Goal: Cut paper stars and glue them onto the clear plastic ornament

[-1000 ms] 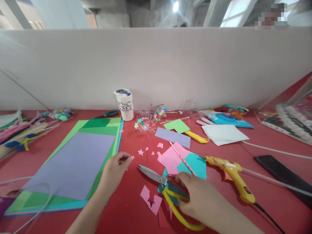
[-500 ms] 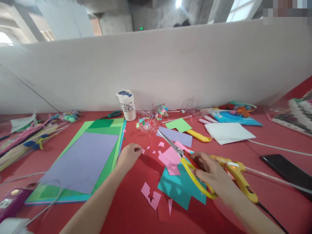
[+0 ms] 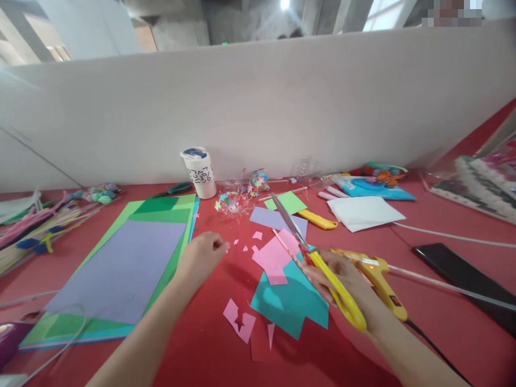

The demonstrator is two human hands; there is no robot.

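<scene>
My left hand [image 3: 203, 255] is closed in a pinch low over the red table. A small pink paper star [image 3: 228, 249] peeks out at its fingertips, mostly hidden. Yellow-handled scissors [image 3: 337, 287] are in my right hand [image 3: 342, 274], with the blades pointing up and away. Beside them, a slim reddish pointed strip or tool [image 3: 287, 247] sticks out from the same hand; its kind is unclear. Below lie pink paper [image 3: 274, 260] and teal paper [image 3: 292, 306]. Nearer me rests a pink scrap [image 3: 239, 321] with a star-shaped hole.
Layered coloured sheets [image 3: 121, 269] lie on the left. Behind are a white cup [image 3: 199, 174], a pile of star confetti [image 3: 234, 201] and a yellow cutter [image 3: 318, 219]. On the right are a yellow glue gun [image 3: 381, 287] with its cord and a black phone [image 3: 455, 274].
The scissors have turned more upright in my right hand, and the slim reddish thing now shows beside them. My left hand keeps its pinch. The whole view has shifted slightly.
</scene>
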